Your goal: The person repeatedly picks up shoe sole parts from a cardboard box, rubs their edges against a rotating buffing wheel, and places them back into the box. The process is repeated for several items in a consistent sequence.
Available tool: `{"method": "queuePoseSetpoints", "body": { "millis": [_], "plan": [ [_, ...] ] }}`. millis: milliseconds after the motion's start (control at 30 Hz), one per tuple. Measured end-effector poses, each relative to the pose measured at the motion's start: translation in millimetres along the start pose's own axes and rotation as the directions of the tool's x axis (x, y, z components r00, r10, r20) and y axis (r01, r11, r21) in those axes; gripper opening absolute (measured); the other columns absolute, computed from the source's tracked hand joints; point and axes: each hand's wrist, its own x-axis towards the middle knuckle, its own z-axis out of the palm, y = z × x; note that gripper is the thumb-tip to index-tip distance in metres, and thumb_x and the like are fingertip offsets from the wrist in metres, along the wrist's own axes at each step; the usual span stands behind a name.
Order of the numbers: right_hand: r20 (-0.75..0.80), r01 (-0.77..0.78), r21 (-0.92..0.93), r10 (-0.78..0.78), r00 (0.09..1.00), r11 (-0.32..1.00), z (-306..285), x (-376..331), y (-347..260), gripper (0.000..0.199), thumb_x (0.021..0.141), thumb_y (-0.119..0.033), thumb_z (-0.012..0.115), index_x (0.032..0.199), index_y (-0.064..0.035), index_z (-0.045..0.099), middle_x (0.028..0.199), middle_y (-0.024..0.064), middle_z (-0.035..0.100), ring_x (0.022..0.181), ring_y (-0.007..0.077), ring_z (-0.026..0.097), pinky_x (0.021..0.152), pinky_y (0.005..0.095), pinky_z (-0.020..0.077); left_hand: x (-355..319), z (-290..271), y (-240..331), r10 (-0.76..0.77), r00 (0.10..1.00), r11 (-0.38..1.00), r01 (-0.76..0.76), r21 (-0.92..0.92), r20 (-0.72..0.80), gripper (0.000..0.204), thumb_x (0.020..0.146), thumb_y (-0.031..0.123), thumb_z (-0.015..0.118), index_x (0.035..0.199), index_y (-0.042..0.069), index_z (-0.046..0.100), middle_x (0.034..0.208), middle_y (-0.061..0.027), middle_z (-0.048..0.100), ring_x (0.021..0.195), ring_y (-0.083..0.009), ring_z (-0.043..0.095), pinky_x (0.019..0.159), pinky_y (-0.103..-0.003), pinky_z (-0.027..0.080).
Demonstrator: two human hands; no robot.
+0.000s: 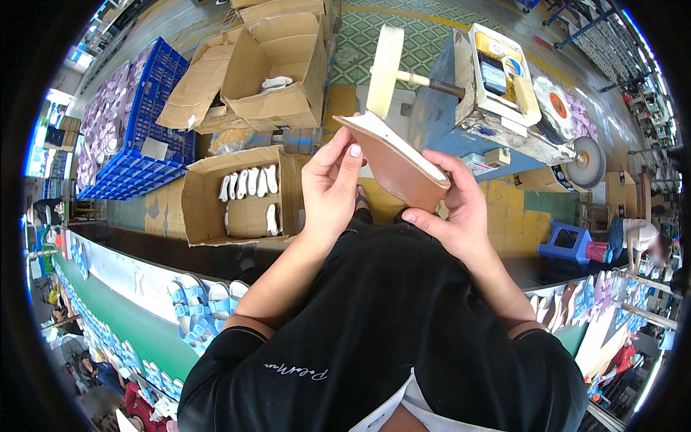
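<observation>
Between both hands I hold a shoe sole (403, 169), brown on its broad face, with a white layer along its upper edge. My left hand (333, 176) pinches its left end between thumb and fingers. At the other end, my right hand (457, 205) grips the wider, rounded part, thumb below and fingers over the edge. Just beyond the sole's left tip stands a pale buffing wheel (386, 68) on a shaft from the grinding machine (437, 101); the tip is at or very near the wheel's lower edge, and I cannot tell whether they touch.
An open cardboard box (237, 160) with several white sole pieces stands left; a larger carton (277, 68) lies behind it. A blue crate (147, 137) holds purple footwear. On the machine sit a white tray (497, 108) and a grey disc (586, 163). A blue stool (568, 241) stands right.
</observation>
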Motion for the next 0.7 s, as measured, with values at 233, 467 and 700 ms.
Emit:
{"method": "queuePoseSetpoints", "body": {
  "millis": [233, 467, 700],
  "plan": [
    [-0.001, -0.083, 0.08, 0.083, 0.997, 0.993, 4, -2, 8, 0.089, 0.085, -0.009, 0.105, 0.161, -0.0026, 0.059, 0.147, 0.0091, 0.06, 0.141, 0.0235, 0.065, 0.115, 0.0414, 0.0595, 0, 5, 4, 0.065, 0.997, 0.998, -0.065, 0.016, 0.043, 0.055, 0.112, 0.005, 0.078, 0.163, -0.005, 0.06, 0.149, -0.0126, 0.074, 0.132, -0.0173, 0.071, 0.106, -0.035, 0.061],
    [0.082, 0.14, -0.447, -0.115, 0.99, 0.883, 2, -1, 5, 0.087, 0.078, -0.025, 0.107, 0.154, -0.0067, 0.067, 0.131, 0.0159, 0.07, 0.123, 0.0362, 0.07, 0.103, 0.0452, 0.0598, -3, 8, -8, 0.011, 0.999, 0.997, -0.007, 0.083, -0.05, 0.041, 0.108, 0.001, 0.079, 0.144, 0.006, 0.061, 0.128, -0.0061, 0.073, 0.119, -0.0135, 0.07, 0.102, -0.029, 0.056],
    [0.104, 0.074, -0.448, -0.031, 0.994, 0.891, -11, -16, 7, 0.082, 0.09, -0.025, 0.101, 0.16, -0.006, 0.063, 0.141, 0.0176, 0.067, 0.129, 0.0382, 0.072, 0.109, 0.046, 0.0609, 6, -18, -27, -0.274, 0.934, 0.959, 0.282, -0.001, -0.23, 0.063, 0.127, 0.055, 0.041, 0.138, -0.001, 0.069, 0.125, -0.0127, 0.078, 0.117, -0.024, 0.074, 0.103, -0.041, 0.057]
  ]
}}
